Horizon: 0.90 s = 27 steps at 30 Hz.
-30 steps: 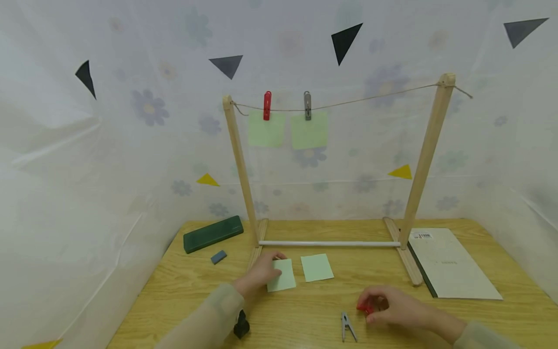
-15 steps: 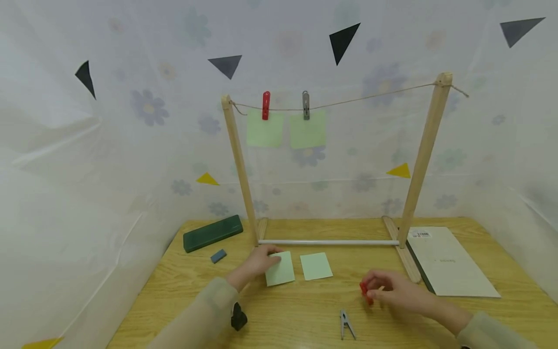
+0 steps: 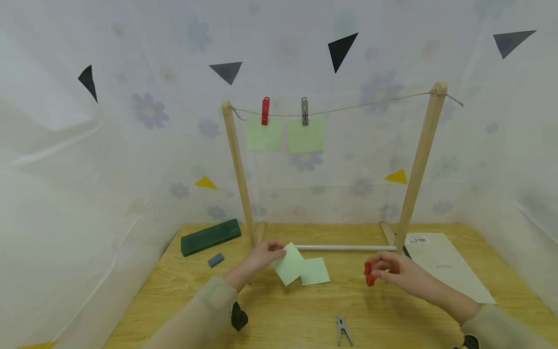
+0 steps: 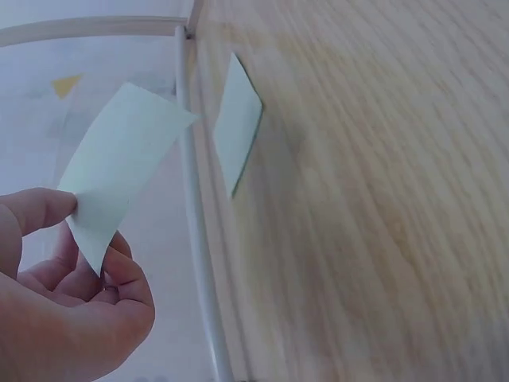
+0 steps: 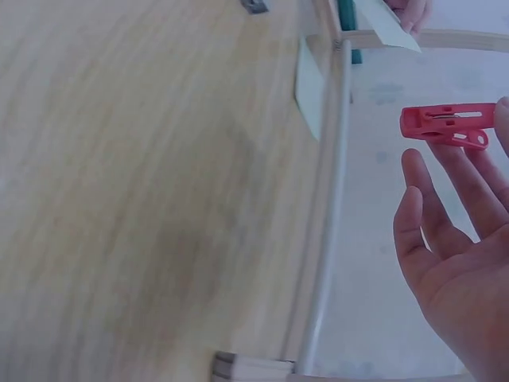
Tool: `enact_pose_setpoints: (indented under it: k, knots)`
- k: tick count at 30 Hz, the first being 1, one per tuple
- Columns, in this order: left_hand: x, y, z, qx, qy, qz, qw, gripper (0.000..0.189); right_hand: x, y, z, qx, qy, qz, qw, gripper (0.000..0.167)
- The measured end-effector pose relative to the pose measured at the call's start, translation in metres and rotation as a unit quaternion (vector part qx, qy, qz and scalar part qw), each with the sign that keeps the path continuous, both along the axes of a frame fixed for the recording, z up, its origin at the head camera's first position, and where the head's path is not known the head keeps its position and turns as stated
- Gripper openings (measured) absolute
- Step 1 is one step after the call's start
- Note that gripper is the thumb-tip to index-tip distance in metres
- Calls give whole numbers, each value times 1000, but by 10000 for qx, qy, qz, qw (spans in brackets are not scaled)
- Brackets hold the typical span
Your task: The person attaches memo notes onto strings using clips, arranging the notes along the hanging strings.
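My left hand pinches a pale green paper square by its corner, thumb on one face, above the table. In the left wrist view that paper bends slightly. A second green square lies flat on the table to its right. My right hand holds a red clothespin between thumb and fingers, raised off the table; in the right wrist view the clothespin lies sideways. A grey clothespin rests on the table nearer me, between the hands.
Behind stands a wooden frame with a string and a white bar. Red and grey clothespins hold two green papers on the string. A green case, blue eraser and notebook lie around it.
My left hand has lifted the paper square off the table and tilted it. My right hand has raised the red clothespin and moved it away from me. The view has shifted slightly.
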State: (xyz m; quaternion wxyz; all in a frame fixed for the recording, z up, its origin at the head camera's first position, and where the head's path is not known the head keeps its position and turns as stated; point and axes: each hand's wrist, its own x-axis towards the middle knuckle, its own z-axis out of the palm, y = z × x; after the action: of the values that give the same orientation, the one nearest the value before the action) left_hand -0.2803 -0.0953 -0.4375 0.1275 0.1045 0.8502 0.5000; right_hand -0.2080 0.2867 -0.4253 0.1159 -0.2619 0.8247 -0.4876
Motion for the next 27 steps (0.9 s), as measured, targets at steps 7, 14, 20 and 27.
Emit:
enact_pose_setpoints:
  k: [7, 14, 20, 27]
  knots:
    - [-3, 14, 13, 161, 101, 95, 9998, 30, -7, 5, 28, 190, 482, -461, 9976, 37]
    - [-4, 36, 24, 680, -48, 87, 9976, 30, -13, 8, 52, 169, 891, -629, 9939, 33]
    - [-6, 53, 34, 1114, -183, 210, 9934, 35, -21, 10, 70, -7, 1498, -708, 9862, 27]
    - [-11, 65, 48, 1461, -14, 168, 9891, 32, -30, 13, 91, -78, 1703, -1046, 9798, 25]
